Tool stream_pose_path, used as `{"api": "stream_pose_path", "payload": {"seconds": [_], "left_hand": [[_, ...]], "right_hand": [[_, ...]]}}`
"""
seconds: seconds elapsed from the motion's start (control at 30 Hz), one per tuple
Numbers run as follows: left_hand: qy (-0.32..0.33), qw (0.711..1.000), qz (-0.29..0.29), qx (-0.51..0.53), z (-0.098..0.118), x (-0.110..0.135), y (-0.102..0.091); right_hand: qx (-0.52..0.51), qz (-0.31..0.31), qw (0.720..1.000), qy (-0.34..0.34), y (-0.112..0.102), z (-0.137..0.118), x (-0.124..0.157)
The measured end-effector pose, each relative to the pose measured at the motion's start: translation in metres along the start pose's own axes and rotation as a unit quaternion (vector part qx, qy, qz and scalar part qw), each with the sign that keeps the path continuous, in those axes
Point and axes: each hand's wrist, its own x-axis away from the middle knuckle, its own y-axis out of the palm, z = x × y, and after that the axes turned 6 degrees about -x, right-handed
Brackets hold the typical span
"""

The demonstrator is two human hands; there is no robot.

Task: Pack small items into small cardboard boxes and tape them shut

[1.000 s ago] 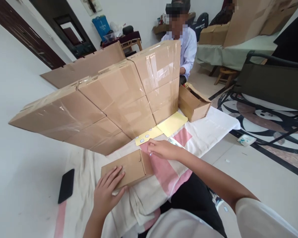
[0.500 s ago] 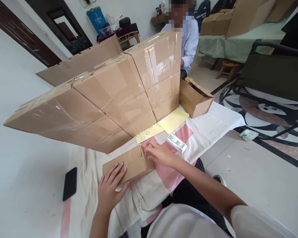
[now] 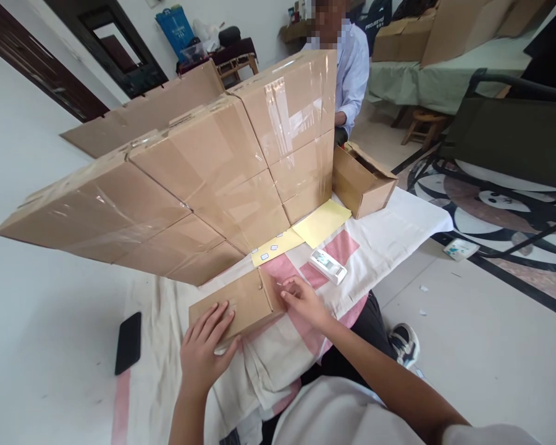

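A small closed cardboard box [image 3: 241, 300] lies on the cloth-covered table [image 3: 398, 228] in front of me. My left hand [image 3: 206, 349] rests flat on its near left top, fingers stretched out. My right hand [image 3: 303, 300] is at the box's right end, fingertips pinched together against the side flap; what they hold, if anything, is too small to make out. A yellow sheet with small stickers [image 3: 273, 247] lies just beyond the box. A white tape-dispenser-like item [image 3: 328, 266] sits to the right of it.
A wall of taped cardboard boxes [image 3: 204, 167] stands across the table. An open box [image 3: 364, 185] sits at its right end, a second yellow sheet [image 3: 322, 222] beside it. A black phone [image 3: 128, 342] lies at left. A person in a pale shirt [image 3: 349, 68] sits behind.
My right hand has come back from the sticker sheet to the right end of the small box. The white item it had covered is now in plain sight. My left hand stays put.
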Motion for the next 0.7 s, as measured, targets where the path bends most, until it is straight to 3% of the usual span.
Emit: {"api": "stream_pose_path", "payload": {"seconds": [0.27,0.47,0.7], "left_hand": [[-0.003,1.000,0.000,0.000,0.000,0.001,0.001],[0.000,1.000,-0.004,-0.002,0.002,-0.001,-0.002],[-0.003,1.000,-0.008,-0.006,0.002,0.000,-0.001]], "right_hand": [[0.065,-0.190,0.976,-0.087,-0.024,-0.035,-0.028],[0.102,-0.214,0.964,-0.121,-0.022,-0.037,-0.047],[0.087,-0.298,0.944,-0.112,-0.040,-0.051,-0.046]]}}
